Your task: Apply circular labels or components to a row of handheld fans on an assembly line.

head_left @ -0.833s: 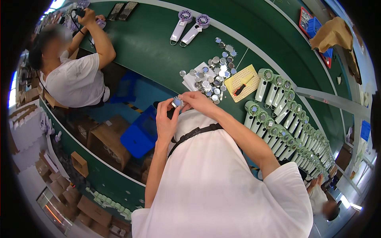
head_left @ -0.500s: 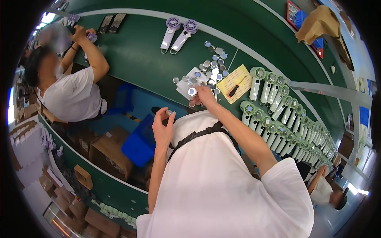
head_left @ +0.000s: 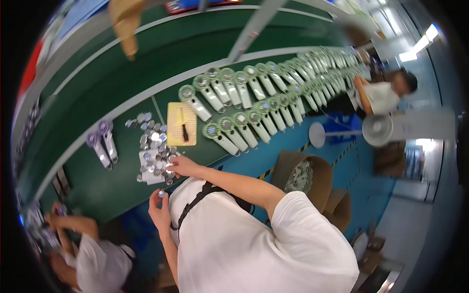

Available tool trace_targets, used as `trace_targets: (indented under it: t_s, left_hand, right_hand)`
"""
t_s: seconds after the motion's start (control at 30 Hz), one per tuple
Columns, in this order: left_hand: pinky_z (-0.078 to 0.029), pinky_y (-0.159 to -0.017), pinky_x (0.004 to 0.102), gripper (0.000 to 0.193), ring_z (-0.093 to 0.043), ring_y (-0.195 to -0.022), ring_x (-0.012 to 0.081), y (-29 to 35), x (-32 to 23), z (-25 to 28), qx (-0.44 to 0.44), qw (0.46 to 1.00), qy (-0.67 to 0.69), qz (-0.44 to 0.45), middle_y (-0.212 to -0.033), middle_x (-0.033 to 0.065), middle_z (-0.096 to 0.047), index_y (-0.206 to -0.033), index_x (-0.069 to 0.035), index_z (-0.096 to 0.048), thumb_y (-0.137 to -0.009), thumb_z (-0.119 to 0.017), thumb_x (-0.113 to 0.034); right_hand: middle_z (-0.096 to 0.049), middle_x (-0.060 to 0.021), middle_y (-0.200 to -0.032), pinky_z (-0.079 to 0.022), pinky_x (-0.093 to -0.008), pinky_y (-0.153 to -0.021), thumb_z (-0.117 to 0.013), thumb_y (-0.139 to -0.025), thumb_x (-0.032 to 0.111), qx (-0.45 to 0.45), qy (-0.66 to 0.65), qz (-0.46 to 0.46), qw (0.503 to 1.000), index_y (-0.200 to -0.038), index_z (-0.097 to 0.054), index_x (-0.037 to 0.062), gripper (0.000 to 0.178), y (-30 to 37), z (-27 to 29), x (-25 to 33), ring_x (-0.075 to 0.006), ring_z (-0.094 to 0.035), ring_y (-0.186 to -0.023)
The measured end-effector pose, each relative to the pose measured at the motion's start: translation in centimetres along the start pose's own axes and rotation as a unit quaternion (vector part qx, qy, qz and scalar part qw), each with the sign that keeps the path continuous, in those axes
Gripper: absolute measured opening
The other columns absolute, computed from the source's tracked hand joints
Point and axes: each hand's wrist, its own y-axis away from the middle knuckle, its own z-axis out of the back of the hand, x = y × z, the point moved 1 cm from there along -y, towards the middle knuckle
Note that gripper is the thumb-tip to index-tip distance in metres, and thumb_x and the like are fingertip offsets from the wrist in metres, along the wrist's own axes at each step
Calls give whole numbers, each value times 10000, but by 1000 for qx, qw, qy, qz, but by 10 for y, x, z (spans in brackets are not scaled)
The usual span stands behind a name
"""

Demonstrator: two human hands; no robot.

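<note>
A small round silver disc (head_left: 161,194) with a bluish face is pinched between the thumb and fingers of my left hand (head_left: 159,211), which is held off the table's near edge. My right hand (head_left: 186,167) reaches onto a loose pile of similar silver discs (head_left: 155,139), its fingers closed together at the pile's near side. Whatever lies between those fingertips cannot be made out. Under part of the pile is a white sheet (head_left: 152,179). Just beyond my right hand, a yellow perforated board (head_left: 191,119) carries a screwdriver (head_left: 184,132) with a black and orange handle.
Rows of green and white handheld fans (head_left: 249,127) run along the green table (head_left: 129,183) to the right. Two purple handheld fans (head_left: 108,139) lie left of the discs. One co-worker (head_left: 105,259) sits at lower left, another (head_left: 381,97) at far right. A cardboard box (head_left: 320,183) stands behind me.
The view has swung to the right, bringing more fan rows into sight. My left hand still holds a disc, its bluish face now showing; my right hand stays at the pile.
</note>
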Motion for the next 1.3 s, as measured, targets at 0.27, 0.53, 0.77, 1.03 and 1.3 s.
trace_targets:
  t_s: [0.27, 0.53, 0.77, 1.03, 1.3]
  left_hand:
    - [-490, -788, 303, 343, -622, -849, 157, -30, -41, -19, 121, 979, -103, -128, -970, 99, -670, -1187, -32, -588, -866, -690, -95]
    - [-495, -795, 320, 279, -638, -826, 187, -34, -37, -50, 214, 958, -134, -137, -909, 122, -681, -1146, -30, -620, -904, -666, -160]
    - [-489, -822, 304, 344, -607, -887, 166, -58, -44, -65, 264, 943, -154, -133, -993, 108, -661, -1166, -8, -596, -883, -706, -168]
    - [-494, -829, 372, 355, -632, -889, 242, -43, -83, -47, 266, 900, -295, -179, -993, 142, -671, -1178, -51, -574, -878, -673, -213]
    - [-507, -739, 341, 374, -636, -806, 220, -59, -27, -37, 175, 965, -152, -121, -907, 124, -670, -1141, -7, -566, -890, -695, -253]
  right_hand:
    - [-609, -37, -672, -492, -258, -530, -643, -937, 320, -121, -150, -26, 981, -914, -635, 12, 309, 47, 38, -9, -109, -589, -557]
    - [-650, -73, -692, -522, -283, -549, -687, -903, 273, -117, -85, 33, 989, -896, -635, -25, 303, 53, 52, -23, -128, -635, -590]
    - [-656, -95, -640, -517, -302, -488, -710, -842, 261, -184, -133, 98, 969, -799, -632, -52, 326, 51, 63, -31, -164, -644, -521]
    - [-632, -60, -638, -472, -345, -515, -654, -875, 270, -180, -104, 135, 969, -795, -660, -22, 304, 39, 44, -29, -148, -580, -563]
    - [-670, -67, -815, -520, -254, -644, -653, -918, 215, -134, -25, -33, 990, -971, -650, -30, 251, 49, 58, -7, -116, -636, -706]
